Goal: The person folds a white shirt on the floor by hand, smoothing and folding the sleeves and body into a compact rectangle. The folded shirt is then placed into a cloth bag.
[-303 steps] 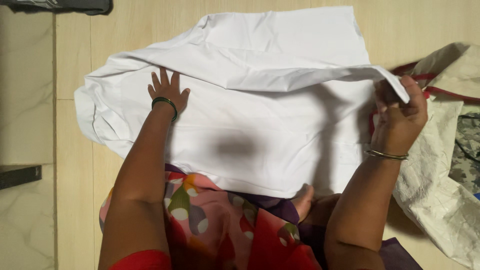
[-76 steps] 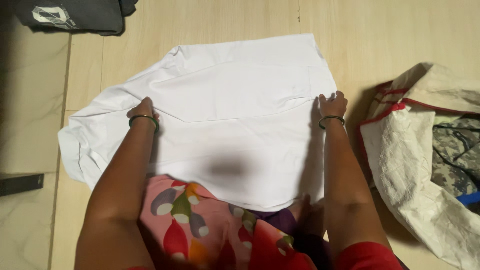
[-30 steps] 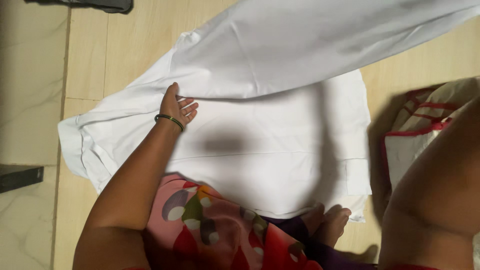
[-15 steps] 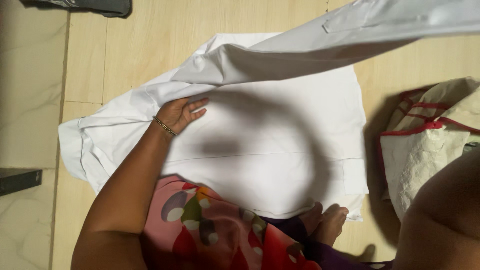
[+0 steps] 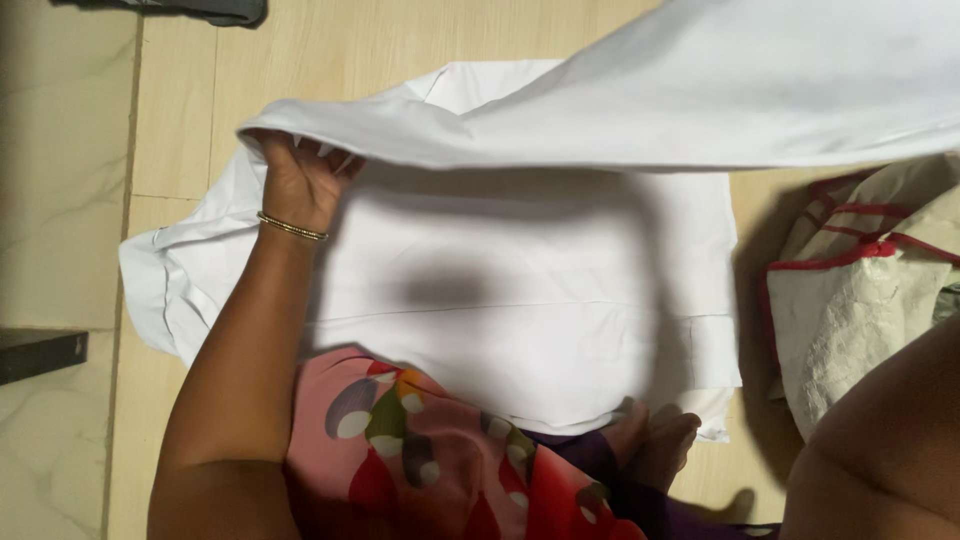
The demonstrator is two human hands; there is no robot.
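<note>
Here, in the head view, a white shirt (image 5: 520, 290) lies spread on the pale wooden floor (image 5: 330, 40), right in front of the person's patterned lap. The left hand (image 5: 295, 175) has its fingers curled around the shirt's near-left edge and holds it lifted off the floor, so a long band of cloth hangs stretched across the upper part of the picture, casting a broad shadow on the part lying flat. The right hand is out of the picture; only the right forearm (image 5: 880, 440) shows at the lower right, so what it grips cannot be told, though it probably holds the far end of the raised cloth. The folding looks partly done: the bottom part lies flat and smooth, while the lifted band and the bunched left sleeve (image 5: 165, 290) remain unfolded. A cream bag (image 5: 850, 300) with red trim sits just beside the shirt on the right.
</note>
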